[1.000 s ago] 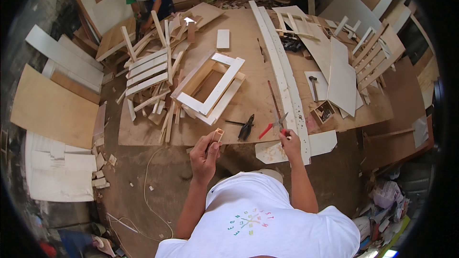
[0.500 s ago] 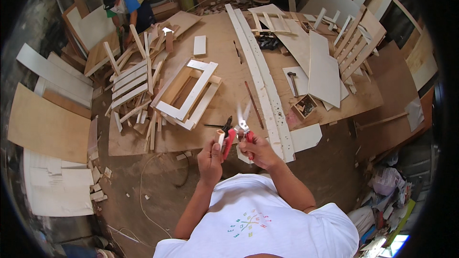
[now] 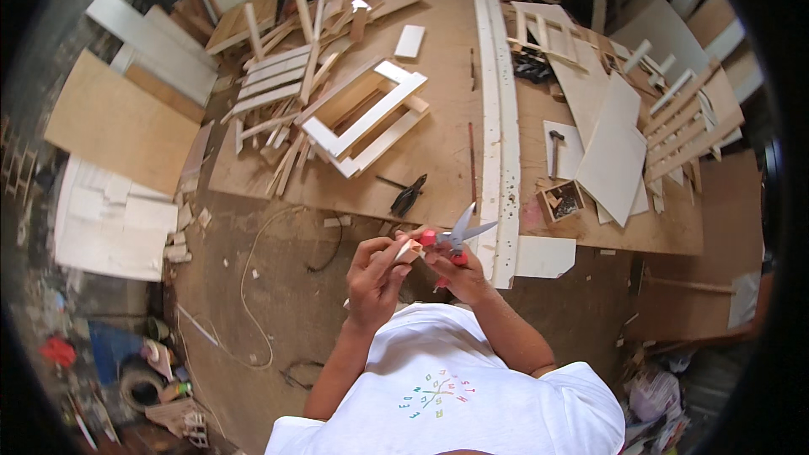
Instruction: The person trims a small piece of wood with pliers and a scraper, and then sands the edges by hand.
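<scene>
My left hand (image 3: 375,282) is closed round a short white strip (image 3: 409,252) with a wood-coloured end facing up. My right hand (image 3: 462,276) is wrapped about red-handled shears (image 3: 455,238), whose two silver blades stand apart and point up and to the right. Both hands are close together in front of my white shirt, just off the near edge of the wooden worktable (image 3: 438,177). The strip's end lies beside the red part of the shears; whether they touch I cannot tell. Some of the shears' handles are hidden by my right fingers.
Black pliers (image 3: 409,195) lie on the table, near a white-edged wooden frame (image 3: 362,122). Long white boards (image 3: 499,135) cross the table. To the right are a hammer (image 3: 555,152), a small wooden box (image 3: 560,200) and slatted pieces (image 3: 695,122). A cord (image 3: 244,286) lies on the floor.
My hands have come closer together, and the shears have tilted so their blades point more to the right. The view has shifted, so the table sits higher and farther right.
</scene>
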`<state>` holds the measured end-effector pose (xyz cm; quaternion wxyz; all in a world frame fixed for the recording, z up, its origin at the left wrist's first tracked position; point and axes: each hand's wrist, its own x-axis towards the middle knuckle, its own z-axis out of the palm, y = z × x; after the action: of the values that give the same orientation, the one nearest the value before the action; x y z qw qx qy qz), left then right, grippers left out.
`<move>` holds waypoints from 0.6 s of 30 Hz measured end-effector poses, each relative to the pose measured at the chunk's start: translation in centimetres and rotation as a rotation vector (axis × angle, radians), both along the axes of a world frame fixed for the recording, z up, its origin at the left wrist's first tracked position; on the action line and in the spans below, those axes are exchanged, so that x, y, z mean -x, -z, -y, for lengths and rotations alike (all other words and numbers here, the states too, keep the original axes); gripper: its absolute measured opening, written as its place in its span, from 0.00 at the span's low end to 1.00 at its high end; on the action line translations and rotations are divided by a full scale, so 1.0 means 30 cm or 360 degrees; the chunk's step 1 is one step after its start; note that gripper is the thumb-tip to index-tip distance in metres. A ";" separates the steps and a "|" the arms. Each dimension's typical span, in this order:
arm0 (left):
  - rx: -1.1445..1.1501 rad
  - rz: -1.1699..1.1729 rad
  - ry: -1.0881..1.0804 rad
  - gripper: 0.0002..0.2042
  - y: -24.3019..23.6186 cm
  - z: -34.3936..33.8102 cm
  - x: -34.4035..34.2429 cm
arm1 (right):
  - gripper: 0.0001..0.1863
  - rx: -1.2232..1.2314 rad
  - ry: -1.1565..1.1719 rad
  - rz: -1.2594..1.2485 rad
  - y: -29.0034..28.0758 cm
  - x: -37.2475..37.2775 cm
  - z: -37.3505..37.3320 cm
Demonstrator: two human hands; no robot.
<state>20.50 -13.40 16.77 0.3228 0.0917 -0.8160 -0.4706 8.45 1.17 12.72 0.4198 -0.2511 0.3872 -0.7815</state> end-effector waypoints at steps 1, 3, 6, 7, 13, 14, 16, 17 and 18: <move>0.0030 -0.0030 -0.0052 0.17 -0.003 0.005 -0.018 | 0.21 0.0071 0.0045 -0.0017 0.020 0.001 -0.002; -0.0266 0.0068 -0.0099 0.17 -0.023 0.010 -0.070 | 0.21 0.0155 0.0217 -0.0077 0.060 0.004 0.006; -0.0360 0.0032 -0.0125 0.20 -0.022 0.053 -0.127 | 0.22 -0.0256 0.0374 -0.0538 0.054 0.031 0.003; -0.0337 0.0024 -0.0141 0.20 -0.029 0.073 -0.148 | 0.22 -0.0562 0.0390 -0.0879 0.038 0.048 0.011; -0.0243 -0.0011 -0.0062 0.19 -0.047 0.244 -0.221 | 0.28 -0.0613 0.0322 -0.2151 -0.193 0.054 0.186; -0.0248 -0.0021 -0.0049 0.19 -0.040 0.281 -0.233 | 0.29 -0.0636 0.0323 -0.2148 -0.194 0.044 0.218; -0.0302 -0.0060 -0.0021 0.19 -0.033 0.360 -0.250 | 0.30 -0.0680 0.0324 -0.2138 -0.180 0.008 0.295; -0.0356 -0.0075 -0.0024 0.19 -0.029 0.396 -0.273 | 0.31 -0.0699 0.0314 -0.2160 -0.172 -0.011 0.328; -0.0410 -0.0090 -0.0028 0.19 -0.033 0.431 -0.291 | 0.30 -0.0740 0.0326 -0.2183 -0.177 -0.023 0.363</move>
<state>29.22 -26.34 17.75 0.3354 0.1263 -0.7385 -0.5711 9.12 -9.73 18.03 0.0501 -0.5509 0.7406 -0.3816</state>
